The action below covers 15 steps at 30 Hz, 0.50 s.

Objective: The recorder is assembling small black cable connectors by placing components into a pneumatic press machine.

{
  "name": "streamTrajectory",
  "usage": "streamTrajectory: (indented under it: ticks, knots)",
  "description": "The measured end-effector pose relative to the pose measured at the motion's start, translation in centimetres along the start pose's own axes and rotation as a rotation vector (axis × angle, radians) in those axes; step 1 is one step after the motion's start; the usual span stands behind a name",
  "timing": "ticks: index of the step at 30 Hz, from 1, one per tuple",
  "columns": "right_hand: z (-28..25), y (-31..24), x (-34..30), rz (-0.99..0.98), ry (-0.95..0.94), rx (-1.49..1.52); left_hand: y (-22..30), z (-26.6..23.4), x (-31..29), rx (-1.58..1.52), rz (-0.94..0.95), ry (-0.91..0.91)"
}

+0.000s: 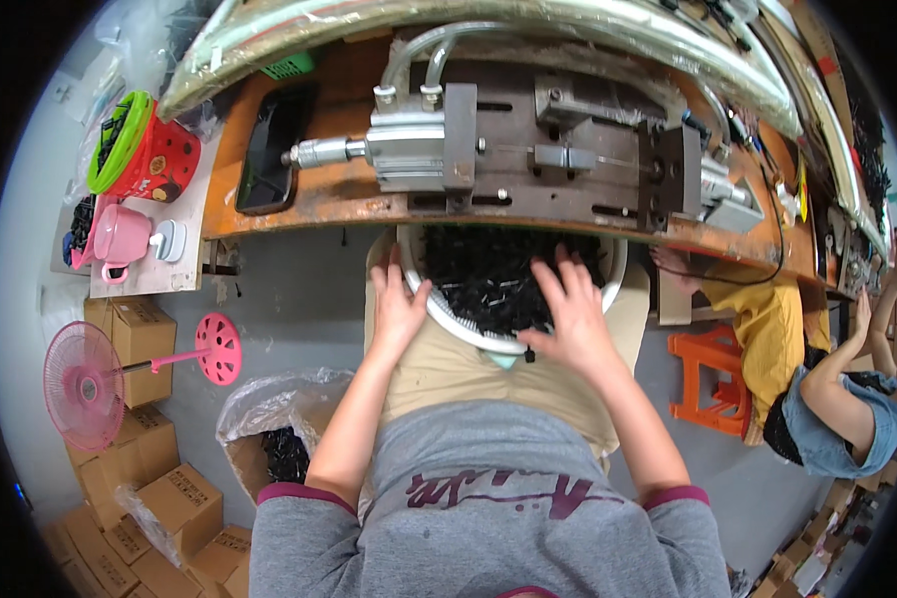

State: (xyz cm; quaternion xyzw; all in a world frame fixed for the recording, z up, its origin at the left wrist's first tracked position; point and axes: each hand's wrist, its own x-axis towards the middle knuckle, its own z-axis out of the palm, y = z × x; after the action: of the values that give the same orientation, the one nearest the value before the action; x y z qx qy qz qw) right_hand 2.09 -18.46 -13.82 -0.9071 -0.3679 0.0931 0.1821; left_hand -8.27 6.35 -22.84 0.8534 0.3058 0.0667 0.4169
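Observation:
A round white basket rests on my lap, filled with many small black parts. My left hand lies on the basket's left rim, its fingers stretched out and nothing in them. Over the right side of the parts my right hand is spread, fingertips at the heap. One small black piece shows just below that hand, outside the rim. The far part of the basket is hidden under the bench edge.
A metal clamping fixture with air cylinders stands on the wooden bench, beside a black phone. Left are a pink fan, cardboard boxes and a lined carton. A co-worker sits right, near an orange stool.

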Motion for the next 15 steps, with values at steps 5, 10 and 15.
streamTrajectory:
  ticks: [5,10,15]
  knots:
    - [-5.8,-4.3,1.8,-0.4,0.042,0.091,0.5,0.4,-0.9,0.074,0.24,0.235]
    - [-15.3,-7.4,9.0,-0.66,0.535,0.158,3.1,-0.9,-3.0,-0.031,0.422,0.212]
    - [-21.7,-8.8,20.7,-0.555,0.841,-0.092,4.6,-0.7,-4.1,-0.092,0.508,0.145]
